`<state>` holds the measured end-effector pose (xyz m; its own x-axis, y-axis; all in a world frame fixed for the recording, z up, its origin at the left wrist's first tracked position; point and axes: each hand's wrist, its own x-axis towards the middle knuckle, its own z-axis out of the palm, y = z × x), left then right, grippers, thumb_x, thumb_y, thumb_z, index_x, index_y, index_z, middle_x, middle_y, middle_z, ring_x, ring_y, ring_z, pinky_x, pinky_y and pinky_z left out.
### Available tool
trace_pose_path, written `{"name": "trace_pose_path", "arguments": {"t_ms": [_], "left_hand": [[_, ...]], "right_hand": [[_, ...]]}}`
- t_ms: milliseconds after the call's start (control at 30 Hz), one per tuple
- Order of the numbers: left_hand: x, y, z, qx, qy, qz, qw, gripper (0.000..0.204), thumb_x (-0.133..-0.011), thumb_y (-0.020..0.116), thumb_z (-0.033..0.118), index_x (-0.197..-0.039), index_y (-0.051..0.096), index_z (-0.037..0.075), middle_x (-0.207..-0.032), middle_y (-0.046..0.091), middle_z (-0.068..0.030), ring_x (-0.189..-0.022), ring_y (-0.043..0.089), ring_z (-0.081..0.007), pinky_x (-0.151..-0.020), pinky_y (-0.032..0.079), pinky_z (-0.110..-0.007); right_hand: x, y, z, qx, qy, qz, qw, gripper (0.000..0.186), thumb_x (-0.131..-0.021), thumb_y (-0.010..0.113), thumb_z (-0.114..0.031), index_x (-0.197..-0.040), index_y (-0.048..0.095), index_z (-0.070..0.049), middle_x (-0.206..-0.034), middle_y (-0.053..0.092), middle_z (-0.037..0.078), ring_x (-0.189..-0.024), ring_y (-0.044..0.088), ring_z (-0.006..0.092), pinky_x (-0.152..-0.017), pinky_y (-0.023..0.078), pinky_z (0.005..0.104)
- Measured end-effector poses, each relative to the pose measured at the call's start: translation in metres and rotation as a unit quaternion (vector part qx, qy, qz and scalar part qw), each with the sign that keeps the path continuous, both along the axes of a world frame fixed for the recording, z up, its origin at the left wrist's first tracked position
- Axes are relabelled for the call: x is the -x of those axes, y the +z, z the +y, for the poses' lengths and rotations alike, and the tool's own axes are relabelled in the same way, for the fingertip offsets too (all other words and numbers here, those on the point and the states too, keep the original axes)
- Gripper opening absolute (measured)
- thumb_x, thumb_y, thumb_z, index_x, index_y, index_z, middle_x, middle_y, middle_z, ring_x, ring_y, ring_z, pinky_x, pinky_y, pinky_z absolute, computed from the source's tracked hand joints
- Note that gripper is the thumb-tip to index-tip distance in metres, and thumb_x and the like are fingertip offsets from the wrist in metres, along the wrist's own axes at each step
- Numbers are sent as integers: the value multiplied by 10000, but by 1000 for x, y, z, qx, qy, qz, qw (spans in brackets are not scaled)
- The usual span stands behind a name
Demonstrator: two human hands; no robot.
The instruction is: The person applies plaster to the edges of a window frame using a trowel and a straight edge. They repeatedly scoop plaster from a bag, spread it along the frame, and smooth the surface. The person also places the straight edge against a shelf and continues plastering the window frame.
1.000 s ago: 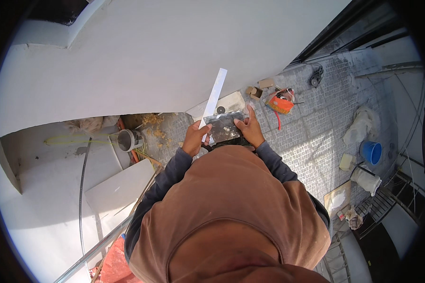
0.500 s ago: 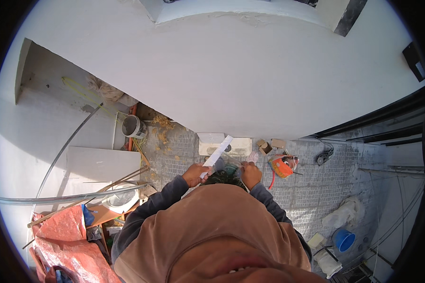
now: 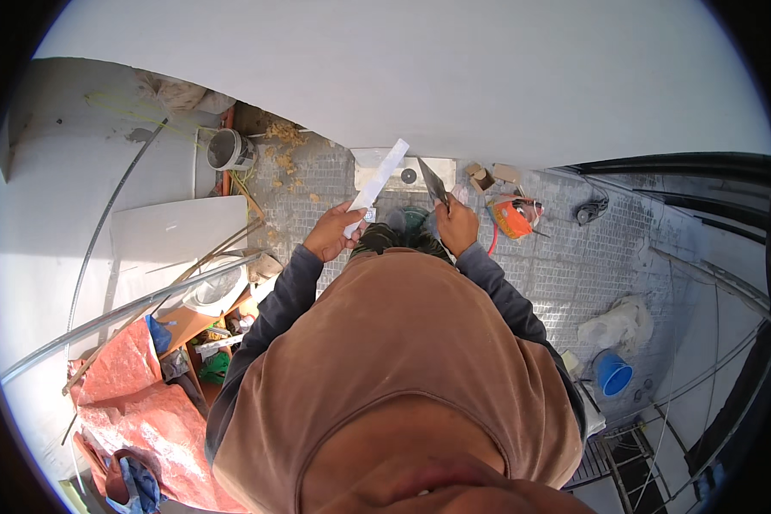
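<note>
My left hand [image 3: 331, 231] is closed around the lower end of a long, flat white strip [image 3: 380, 182], which slants up and to the right. What the strip is made of I cannot make out. In my right hand [image 3: 457, 224] is a trowel [image 3: 433, 178] with a dark, narrow blade whose point tilts up and to the left. The two tools are apart, their tips near each other. Beyond them, at the foot of the white wall, lies a pale slab [image 3: 431, 170] with a dark round spot [image 3: 409, 176].
A white wall [image 3: 454, 77] rises close ahead. Left are a bucket [image 3: 230, 150], long metal tubing [image 3: 137, 313] and a red sheet [image 3: 146, 420]. Right are an orange bag [image 3: 511, 218], small cardboard boxes [image 3: 481, 178], a white sack [image 3: 617, 324] and a blue bucket [image 3: 613, 374].
The view has tipped, so the floor and hands sit higher in the picture. My right hand has turned, and the trowel blade now shows plainly. The strip stays in my left hand.
</note>
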<state>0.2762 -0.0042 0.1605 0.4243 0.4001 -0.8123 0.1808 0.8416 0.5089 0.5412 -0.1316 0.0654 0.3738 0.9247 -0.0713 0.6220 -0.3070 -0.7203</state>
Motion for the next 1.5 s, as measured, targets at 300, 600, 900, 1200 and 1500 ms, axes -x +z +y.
{"name": "trace_pose_path", "arguments": {"t_ms": [300,600,900,1200,1500], "left_hand": [[6,-39,29,81,-145,19,986,380,-1100,432,408,-1283,568,104,-862,664,-68,-630,604,-146,-533,474,-295],[-154,-108,-43,239,-222,-109,939,270,-1064,540,339,-1199,594,112,-885,651,-87,-681,590,-153,-565,475,-288],[-277,-175,-231,95,-380,-226,892,368,-1067,490,357,-1297,618,99,-1084,692,-1,-932,683,-132,-737,551,-323],[-350,-345,-538,151,-482,-323,801,536,-1064,516,327,-1510,446,39,-1269,637,-60,-1134,649,-165,-952,559,-344],[-401,-337,-800,208,-597,-326,703,467,-1056,554,281,-1448,502,33,-1004,630,-24,-864,640,-126,-744,573,-291]], "right_hand": [[-90,-28,-184,-23,-515,478,711,291,-977,646,-223,-1167,635,-3,-891,737,96,-664,740,222,-527,600,310],[27,36,-168,-25,-295,-154,943,341,-812,706,-107,-1152,728,-111,-968,742,127,-755,723,321,-653,582,434],[15,-8,-271,27,-361,-276,890,492,-744,716,-78,-1224,644,-155,-1073,687,88,-796,718,295,-607,585,422],[-5,-197,-557,2,-509,-306,804,396,-728,663,24,-1098,589,-98,-1054,634,135,-972,678,353,-701,593,457],[14,-171,-762,33,-645,-300,702,585,-742,651,68,-1286,654,-146,-1186,652,151,-1053,679,361,-812,600,430]]}}
